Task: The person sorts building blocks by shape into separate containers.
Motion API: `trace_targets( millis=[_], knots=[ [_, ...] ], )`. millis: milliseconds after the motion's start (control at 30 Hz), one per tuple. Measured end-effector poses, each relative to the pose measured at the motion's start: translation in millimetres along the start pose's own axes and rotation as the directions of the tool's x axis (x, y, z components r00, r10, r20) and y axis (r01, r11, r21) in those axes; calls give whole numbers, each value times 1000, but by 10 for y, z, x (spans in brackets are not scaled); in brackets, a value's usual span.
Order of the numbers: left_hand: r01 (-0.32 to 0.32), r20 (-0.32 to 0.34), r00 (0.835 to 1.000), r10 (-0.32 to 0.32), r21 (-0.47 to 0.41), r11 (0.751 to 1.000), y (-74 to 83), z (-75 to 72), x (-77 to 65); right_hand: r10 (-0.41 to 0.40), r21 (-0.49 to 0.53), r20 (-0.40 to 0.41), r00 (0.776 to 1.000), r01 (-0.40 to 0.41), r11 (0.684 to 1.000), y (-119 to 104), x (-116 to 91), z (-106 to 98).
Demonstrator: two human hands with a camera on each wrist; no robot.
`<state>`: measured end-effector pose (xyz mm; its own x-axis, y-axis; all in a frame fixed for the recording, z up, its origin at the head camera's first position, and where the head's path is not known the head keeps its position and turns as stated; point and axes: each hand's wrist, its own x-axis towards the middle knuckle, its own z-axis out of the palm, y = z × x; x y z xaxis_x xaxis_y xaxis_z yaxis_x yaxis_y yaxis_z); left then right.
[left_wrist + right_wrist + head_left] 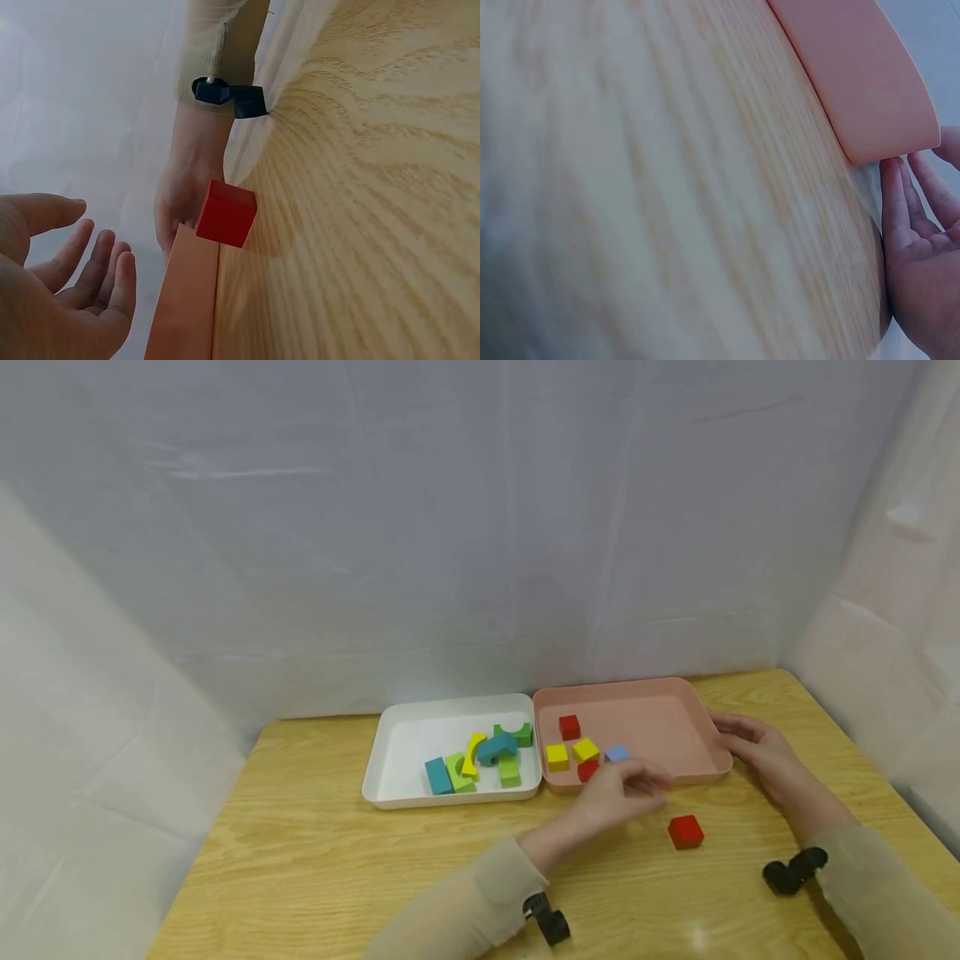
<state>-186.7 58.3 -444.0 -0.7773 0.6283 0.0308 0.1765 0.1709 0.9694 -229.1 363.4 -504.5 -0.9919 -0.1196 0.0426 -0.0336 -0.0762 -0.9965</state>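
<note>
My left hand (617, 795) hovers over the front wall of the pink tray (652, 727), fingers loosely bent and holding nothing. In the left wrist view the same hand (67, 289) shows a gap between thumb and fingers. My right hand (767, 762) touches the tray's right end; the right wrist view has its fingertips (891, 166) against the outer wall. On the table in front of the tray lies a red cube (686, 832). Inside the tray, at its left, are two yellow blocks (557, 757), a red block (569, 727), another red one (588, 770) and a blue block (617, 752), partly hidden.
A white tray (405, 735) stands against the pink one on its left. It holds teal blocks (438, 776), green pieces (509, 771) and a yellow arch (472, 754). White sheeting (450, 527) rises behind the wooden table (300, 860) and at both sides.
</note>
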Motion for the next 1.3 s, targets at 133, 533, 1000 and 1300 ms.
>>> trace_targets(
  millis=[133,533,1000,1300],
  knots=[
    [4,6,1000,-4,-24,1000,-21,29,-13,-9,7,5,1000,9,1000,-1,-4,3],
    [28,6,1000,-27,-39,999,-96,94,-24,-19,30,12,1000,19,999,12,-2,-8],
    [37,20,999,-37,-2,999,-180,123,1,14,-20,-7,1000,-15,1000,-15,11,11],
    [68,6,998,-68,9,998,-233,157,9,17,-22,-10,1000,-17,1000,7,15,-11]
  ],
)
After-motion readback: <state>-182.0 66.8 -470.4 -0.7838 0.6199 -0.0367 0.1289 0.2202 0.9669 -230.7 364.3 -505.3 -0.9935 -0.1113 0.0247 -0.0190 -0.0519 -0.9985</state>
